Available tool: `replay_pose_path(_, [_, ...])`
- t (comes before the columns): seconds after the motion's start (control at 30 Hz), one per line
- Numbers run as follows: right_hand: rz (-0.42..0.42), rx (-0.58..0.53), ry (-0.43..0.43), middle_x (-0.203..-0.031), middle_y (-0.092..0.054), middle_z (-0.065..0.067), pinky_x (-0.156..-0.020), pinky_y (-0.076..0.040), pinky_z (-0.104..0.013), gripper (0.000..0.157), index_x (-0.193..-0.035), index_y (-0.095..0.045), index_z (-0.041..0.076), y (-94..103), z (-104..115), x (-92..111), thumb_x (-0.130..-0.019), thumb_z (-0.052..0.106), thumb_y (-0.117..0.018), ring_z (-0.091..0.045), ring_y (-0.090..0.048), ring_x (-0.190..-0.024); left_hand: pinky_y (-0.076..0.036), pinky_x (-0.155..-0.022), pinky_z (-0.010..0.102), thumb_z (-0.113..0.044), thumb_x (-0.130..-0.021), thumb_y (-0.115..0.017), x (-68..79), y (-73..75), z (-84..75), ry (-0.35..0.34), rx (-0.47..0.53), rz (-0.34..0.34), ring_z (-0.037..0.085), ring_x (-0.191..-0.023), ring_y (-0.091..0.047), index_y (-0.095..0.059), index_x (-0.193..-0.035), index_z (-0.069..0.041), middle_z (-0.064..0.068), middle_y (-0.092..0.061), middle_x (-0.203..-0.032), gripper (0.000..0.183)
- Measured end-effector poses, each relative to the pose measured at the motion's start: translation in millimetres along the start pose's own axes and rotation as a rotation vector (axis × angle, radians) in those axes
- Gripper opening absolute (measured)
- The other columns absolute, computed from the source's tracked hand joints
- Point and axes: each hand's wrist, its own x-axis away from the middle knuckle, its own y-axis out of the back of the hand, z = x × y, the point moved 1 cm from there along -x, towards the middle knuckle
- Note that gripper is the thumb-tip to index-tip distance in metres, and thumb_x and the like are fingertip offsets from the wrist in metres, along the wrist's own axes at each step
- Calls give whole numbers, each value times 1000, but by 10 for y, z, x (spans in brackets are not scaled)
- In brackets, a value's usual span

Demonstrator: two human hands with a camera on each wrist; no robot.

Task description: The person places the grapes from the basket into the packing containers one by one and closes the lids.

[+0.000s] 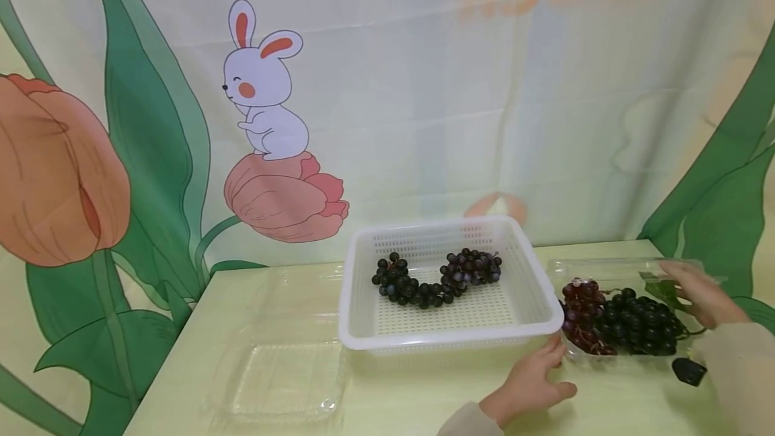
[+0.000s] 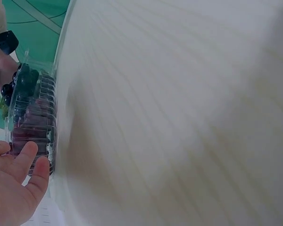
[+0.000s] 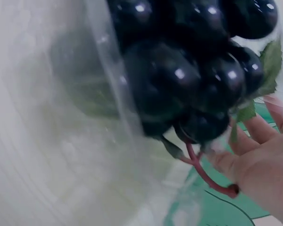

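A clear plastic clamshell box (image 1: 636, 358) at the right of the table holds a bunch of red grapes (image 1: 584, 318) and a bunch of black grapes (image 1: 642, 325). My left hand (image 1: 527, 382) is at its front left corner, fingers extended; in the left wrist view the fingertips (image 2: 40, 169) overlap the ribbed side wall. My right hand (image 1: 702, 291) reaches over the right end of the box, fingers stretched toward its back edge. In the right wrist view that hand lies beside the black grapes, a curved stem (image 3: 207, 179) and a green leaf (image 3: 272, 66).
A white perforated basket (image 1: 451, 342) stands left of the box, with dark grape bunches (image 1: 424, 291) inside. Farther left lies a clear, open plastic clamshell (image 1: 284, 382). Behind the table hangs a printed cloth (image 1: 412, 120) with tulips and a rabbit.
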Motion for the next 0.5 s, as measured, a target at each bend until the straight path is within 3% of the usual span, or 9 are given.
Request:
replay_pose_path(0.17, [-33, 85, -93, -142, 28, -21, -91, -3, -73, 90, -140, 18, 21, 350, -580, -507, -80, 71, -27, -54, 14, -125, -40, -90, 15, -29, -80, -58, -9, -3, 5, 16, 16, -3, -2, -104, -55, -35, -137, -12, -1, -26, -147, 64])
replay_pose_path(0.27, [-35, 126, -128, -142, 28, -22, -86, -10, -74, 96, -139, 22, 22, 526, -845, -725, -76, 75, -28, -55, 10, -126, -40, -92, 16, -29, -79, -59, -9, -1, 4, 26, 21, -4, -2, -105, -55, -36, -137, -13, -2, -27, -146, 64])
replay_pose_path(0.4, [-23, 156, -140, -140, 20, -32, -84, -26, -69, 100, -136, 26, 21, 610, -913, -785, -74, 77, -28, -57, 3, -125, -40, -92, 17, -28, -79, -59, -12, 1, 10, 40, 48, -5, 0, -106, -55, -36, -137, -12, -2, -27, -146, 64])
replay_pose_path(0.5, [-46, 182, -130, -139, 16, -36, -83, -36, -62, 100, -134, 29, 14, 545, -777, -662, -76, 76, -25, -58, -1, -124, -41, -92, 17, -27, -79, -59, -13, 0, 13, 41, 61, -11, 0, -106, -55, -37, -136, -12, -2, -27, -146, 63])
